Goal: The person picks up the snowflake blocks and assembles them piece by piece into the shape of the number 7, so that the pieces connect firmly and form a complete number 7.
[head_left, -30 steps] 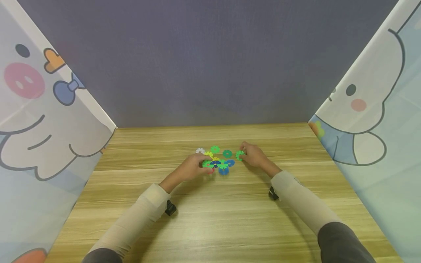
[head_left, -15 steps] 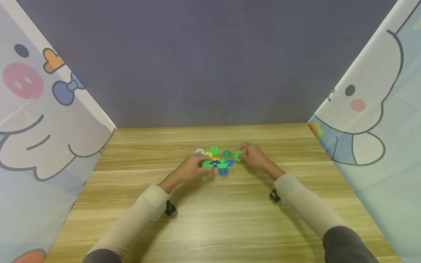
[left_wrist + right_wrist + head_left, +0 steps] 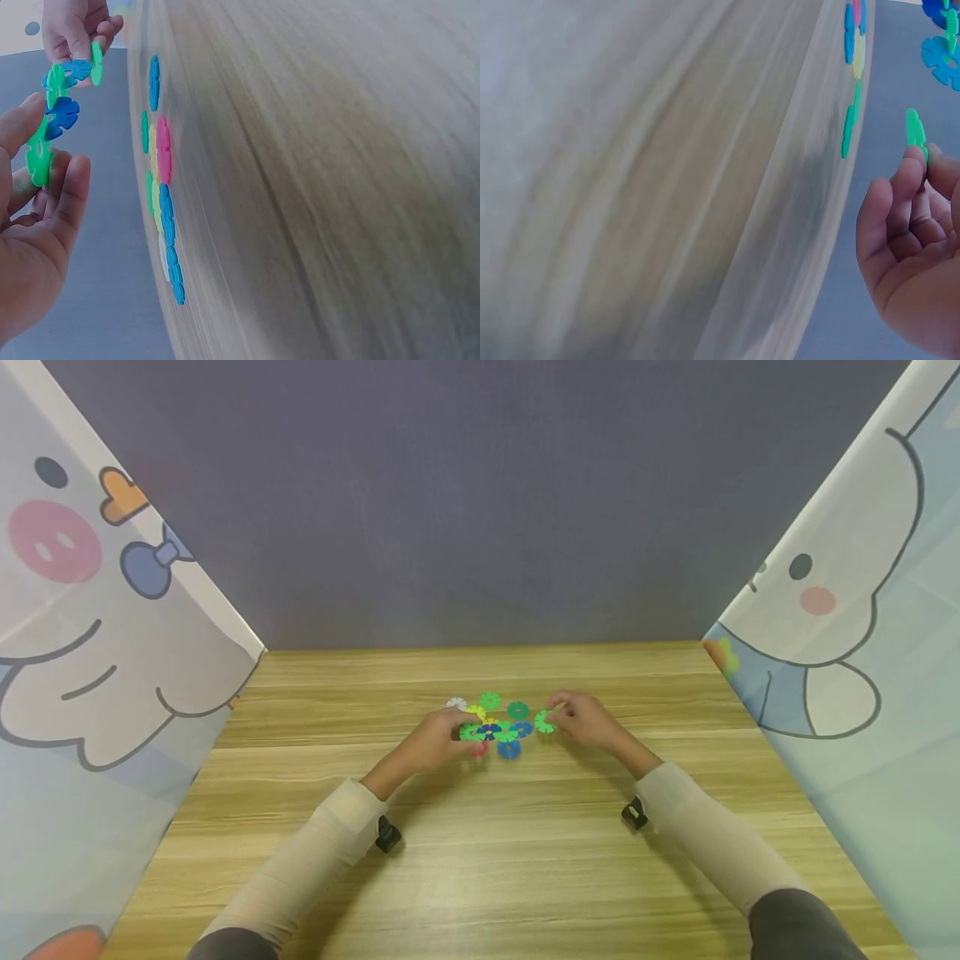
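Note:
In the head view my left hand [image 3: 429, 743] pinches the end of a short chain of slotted plastic snowflake discs. A green disc [image 3: 37, 166] sits between its thumb and fingers, followed by a dark blue disc [image 3: 63, 115], another green disc [image 3: 506, 733] and a lighter blue disc [image 3: 523, 729] at the far end. Above the table, my right hand [image 3: 591, 724] pinches a single green snowflake disc [image 3: 544, 722] by its edge. In the right wrist view this disc [image 3: 915, 129] is seen nearly edge-on, a small gap from the chain's blue end [image 3: 939, 64].
Under the hands, loose discs lie flat on the wooden table [image 3: 480, 860]: white [image 3: 456, 702], yellow [image 3: 476, 712], green [image 3: 490, 700], dark green [image 3: 517, 710], blue [image 3: 509, 750] and pink [image 3: 164, 150]. A grey panel [image 3: 480, 510] stands behind, with cartoon-printed sheets at both sides.
My right hand has shifted slightly toward me, and its green disc is lower and a little nearer the chain's blue end. My left hand and the chain have barely moved.

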Demonstrator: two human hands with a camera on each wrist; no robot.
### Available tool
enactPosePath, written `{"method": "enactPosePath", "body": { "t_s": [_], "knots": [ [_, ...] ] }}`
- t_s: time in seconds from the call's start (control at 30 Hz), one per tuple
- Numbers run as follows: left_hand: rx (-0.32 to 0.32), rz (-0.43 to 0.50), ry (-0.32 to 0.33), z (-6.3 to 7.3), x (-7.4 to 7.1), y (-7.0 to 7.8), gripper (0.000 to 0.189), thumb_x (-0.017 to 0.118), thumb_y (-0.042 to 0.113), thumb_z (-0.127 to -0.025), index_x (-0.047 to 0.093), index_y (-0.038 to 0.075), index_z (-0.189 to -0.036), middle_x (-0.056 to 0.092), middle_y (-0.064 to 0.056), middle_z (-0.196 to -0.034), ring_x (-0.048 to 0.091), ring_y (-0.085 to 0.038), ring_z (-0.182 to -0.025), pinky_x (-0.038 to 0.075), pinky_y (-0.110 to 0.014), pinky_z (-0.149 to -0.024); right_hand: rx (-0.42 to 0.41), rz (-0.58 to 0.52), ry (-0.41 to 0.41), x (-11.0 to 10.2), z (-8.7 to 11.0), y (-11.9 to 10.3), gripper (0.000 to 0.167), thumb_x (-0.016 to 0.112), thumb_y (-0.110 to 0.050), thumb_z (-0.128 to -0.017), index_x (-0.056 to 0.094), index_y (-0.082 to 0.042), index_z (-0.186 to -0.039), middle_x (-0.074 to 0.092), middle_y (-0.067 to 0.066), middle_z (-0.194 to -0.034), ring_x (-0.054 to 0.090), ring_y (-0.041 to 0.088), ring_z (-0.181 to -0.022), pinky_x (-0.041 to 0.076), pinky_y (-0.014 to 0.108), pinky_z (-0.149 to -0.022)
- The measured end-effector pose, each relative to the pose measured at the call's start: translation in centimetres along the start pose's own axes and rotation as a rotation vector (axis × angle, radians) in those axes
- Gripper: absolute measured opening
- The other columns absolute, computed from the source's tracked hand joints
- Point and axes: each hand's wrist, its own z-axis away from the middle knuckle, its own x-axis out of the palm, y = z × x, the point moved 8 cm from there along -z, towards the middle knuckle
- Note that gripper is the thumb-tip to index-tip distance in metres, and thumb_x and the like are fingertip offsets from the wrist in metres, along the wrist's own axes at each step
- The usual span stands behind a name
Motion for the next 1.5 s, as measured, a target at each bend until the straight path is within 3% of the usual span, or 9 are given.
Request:
{"method": "enactPosePath", "body": {
  "t_s": [0.43,0.73,1.03,1.23,1.5],
  "knots": [
    [0.008,0.030,0.002,0.0,-0.1,0.2,0.042,0.078,0.022,-0.091,0.068,0.005,-0.128,0.050,0.001,-0.079,0.039,-0.010,-0.067,0.038,-0.023,-0.062,0.040,-0.213,-0.079,0.6,0.9,0.0,0.029,0.064,-0.015,-0.101,0.060,0.001,-0.125,0.063,0.026,-0.080,0.054,0.014,-0.062,0.052,0.030,-0.059],
    [-0.012,0.008,0.001,-0.1,-0.3,0.3,0.046,0.079,0.027,-0.091,0.068,0.004,-0.129,0.049,0.001,-0.079,0.041,-0.009,-0.067,0.039,-0.023,-0.063,0.044,-0.266,-0.121,0.5,1.2,-0.3,0.029,0.061,-0.013,-0.103,0.060,0.003,-0.126,0.059,0.012,-0.072,0.052,0.014,-0.062,0.050,0.030,-0.059],
    [0.009,0.003,0.017,-0.3,-0.2,0.5,0.046,0.080,0.021,-0.089,0.068,0.001,-0.129,0.049,0.002,-0.077,0.040,-0.010,-0.068,0.038,-0.022,-0.062,0.052,-0.318,-0.142,0.9,1.2,-0.2,0.024,0.060,-0.011,-0.103,0.062,0.002,-0.124,0.061,0.015,-0.077,0.056,0.013,-0.064,0.054,0.030,-0.062],
    [0.012,-0.001,0.012,-0.2,-0.1,0.7,0.045,0.079,0.022,-0.090,0.068,0.003,-0.129,0.048,0.002,-0.077,0.040,-0.010,-0.068,0.037,-0.022,-0.061,0.066,-0.331,-0.148,1.1,1.1,-0.1,0.023,0.055,-0.010,-0.105,0.062,0.000,-0.125,0.060,0.007,-0.078,0.056,0.012,-0.066,0.055,0.031,-0.065],
    [0.027,-0.046,0.034,-0.3,-0.3,0.9,0.045,0.079,0.025,-0.090,0.069,0.005,-0.129,0.055,-0.001,-0.087,0.041,-0.011,-0.070,0.039,-0.022,-0.062,0.068,-0.356,-0.146,1.3,0.7,-0.4,0.025,0.053,-0.008,-0.106,0.060,0.004,-0.127,0.064,0.009,-0.084,0.057,0.012,-0.066,0.058,0.032,-0.069]
  ]
}}
